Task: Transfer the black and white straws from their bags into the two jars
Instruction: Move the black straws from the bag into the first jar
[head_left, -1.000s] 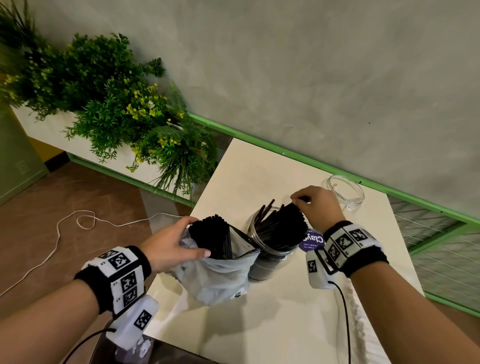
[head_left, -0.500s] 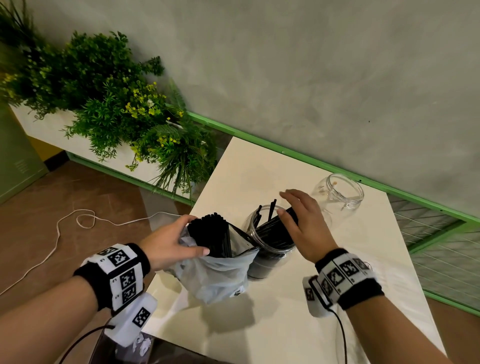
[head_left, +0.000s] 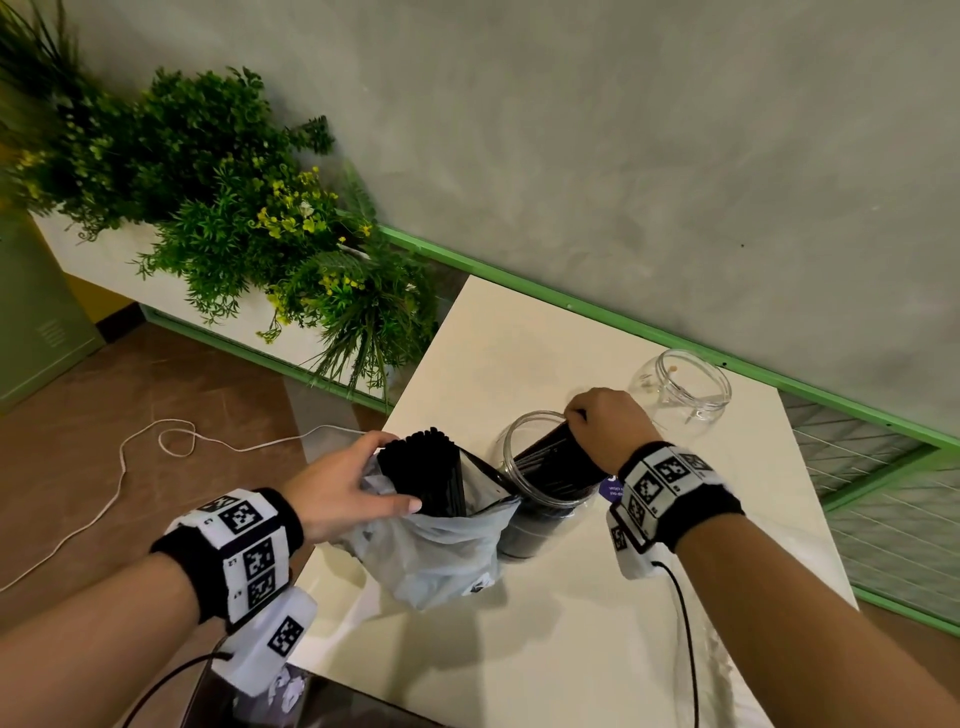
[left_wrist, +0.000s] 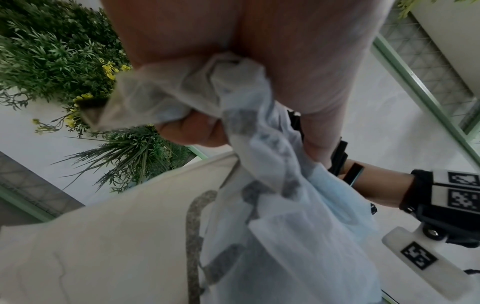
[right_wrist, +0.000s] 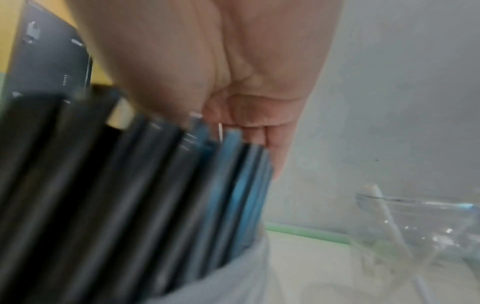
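A clear jar (head_left: 537, 496) mid-table holds a leaning bundle of black straws (head_left: 558, 460). My right hand (head_left: 608, 426) curls over their upper ends at the jar's far rim; in the right wrist view its fingers (right_wrist: 249, 127) close on the black straws (right_wrist: 116, 195). To the jar's left, my left hand (head_left: 343, 483) grips the rim of a translucent plastic bag (head_left: 436, 551) with more black straws (head_left: 421, 475) upright in it. The left wrist view shows my fingers (left_wrist: 194, 133) clutching the bag (left_wrist: 285, 216). A second clear jar (head_left: 680, 384) stands at the back right with one white straw (right_wrist: 384, 209) in it.
The cream table (head_left: 545, 649) sits against a grey wall with a green rail (head_left: 571, 306). Leafy plants (head_left: 234, 208) fill a planter to the left. A white cord (head_left: 119, 467) lies on the brown floor. A blue label (head_left: 610, 488) shows behind my right wrist.
My right hand opened over the jar half a second ago and has now closed on the tops of the black straws, which lean toward the jar's right side. My left hand kept hold of the bag.
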